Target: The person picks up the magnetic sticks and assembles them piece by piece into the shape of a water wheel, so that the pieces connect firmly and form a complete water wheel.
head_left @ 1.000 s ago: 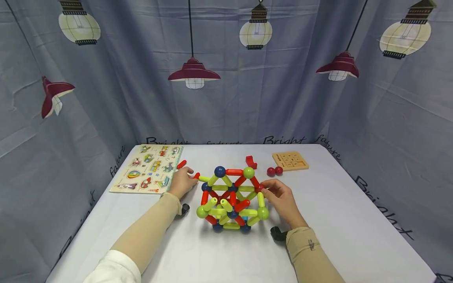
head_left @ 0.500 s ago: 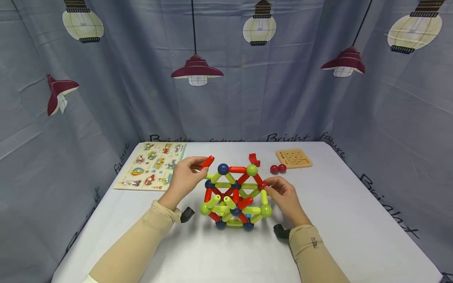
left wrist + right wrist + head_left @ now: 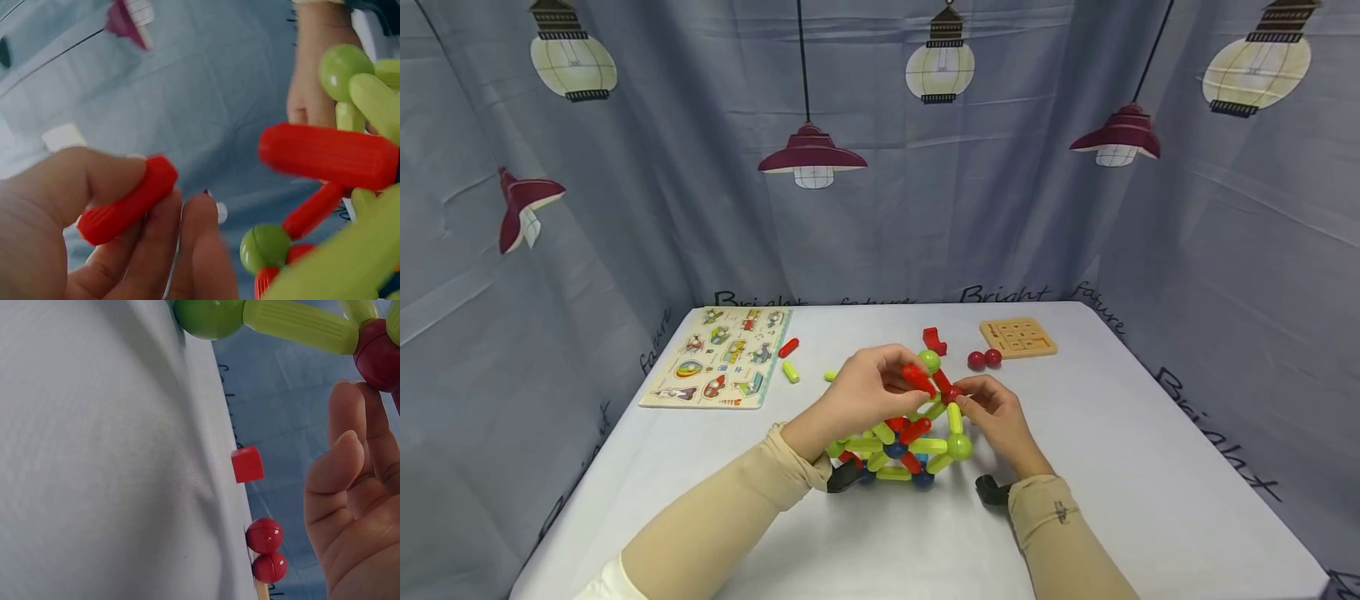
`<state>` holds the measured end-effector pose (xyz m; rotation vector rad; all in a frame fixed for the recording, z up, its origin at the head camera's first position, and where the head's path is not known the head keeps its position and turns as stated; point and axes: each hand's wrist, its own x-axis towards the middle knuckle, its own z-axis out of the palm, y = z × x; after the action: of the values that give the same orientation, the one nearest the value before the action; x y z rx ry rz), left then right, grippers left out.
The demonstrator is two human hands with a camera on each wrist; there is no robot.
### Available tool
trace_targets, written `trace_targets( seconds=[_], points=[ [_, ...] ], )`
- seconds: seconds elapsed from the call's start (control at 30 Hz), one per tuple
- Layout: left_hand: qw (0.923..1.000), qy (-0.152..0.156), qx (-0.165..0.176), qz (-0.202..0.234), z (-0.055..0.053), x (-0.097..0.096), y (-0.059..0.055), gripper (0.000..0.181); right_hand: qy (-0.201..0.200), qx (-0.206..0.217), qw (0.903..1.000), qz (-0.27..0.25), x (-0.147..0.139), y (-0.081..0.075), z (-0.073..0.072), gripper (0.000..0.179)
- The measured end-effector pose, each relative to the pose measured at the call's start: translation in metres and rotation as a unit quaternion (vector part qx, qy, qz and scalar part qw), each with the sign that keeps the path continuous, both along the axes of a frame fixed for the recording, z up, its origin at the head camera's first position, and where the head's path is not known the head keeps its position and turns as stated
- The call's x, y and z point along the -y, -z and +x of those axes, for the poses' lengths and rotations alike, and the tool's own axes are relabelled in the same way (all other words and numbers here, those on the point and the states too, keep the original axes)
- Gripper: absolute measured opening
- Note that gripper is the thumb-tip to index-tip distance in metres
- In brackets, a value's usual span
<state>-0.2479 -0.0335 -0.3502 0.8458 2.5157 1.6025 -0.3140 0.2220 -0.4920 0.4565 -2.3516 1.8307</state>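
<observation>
A red magnetic rod (image 3: pixel 128 203) is pinched between the thumb and fingers of my left hand (image 3: pixel 868 392), which is over the front of a ball-and-rod structure. This magnetic structure (image 3: pixel 928 446) joins red and yellow-green rods with blue, green and red balls; my left hand hides much of it in the head view. At its right side my right hand (image 3: pixel 1003 421) touches a red ball (image 3: pixel 379 356) with its fingertips. In the right wrist view, the thumb of that hand stands apart from the ball.
A picture puzzle board (image 3: pixel 715 358) lies at the back left, with a loose red rod (image 3: pixel 788 347) and a yellow-green rod (image 3: pixel 791 372) beside it. Farther back are a red block (image 3: pixel 934 341), two red balls (image 3: pixel 984 359) and a wooden board (image 3: pixel 1018 337).
My left hand has picked up a red rod left of the structure, lifted it and carried it rightward over the structure. My right hand has stayed at the red ball.
</observation>
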Motion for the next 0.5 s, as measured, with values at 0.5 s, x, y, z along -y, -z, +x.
trace_targets(
  seconds=[0.5],
  points=[
    [0.9412,0.0,-0.163,-0.296,0.008,-0.05,0.019,0.028,-0.006,-0.017,0.9998,0.001,0.001,0.003,0.001,0.032]
  ],
)
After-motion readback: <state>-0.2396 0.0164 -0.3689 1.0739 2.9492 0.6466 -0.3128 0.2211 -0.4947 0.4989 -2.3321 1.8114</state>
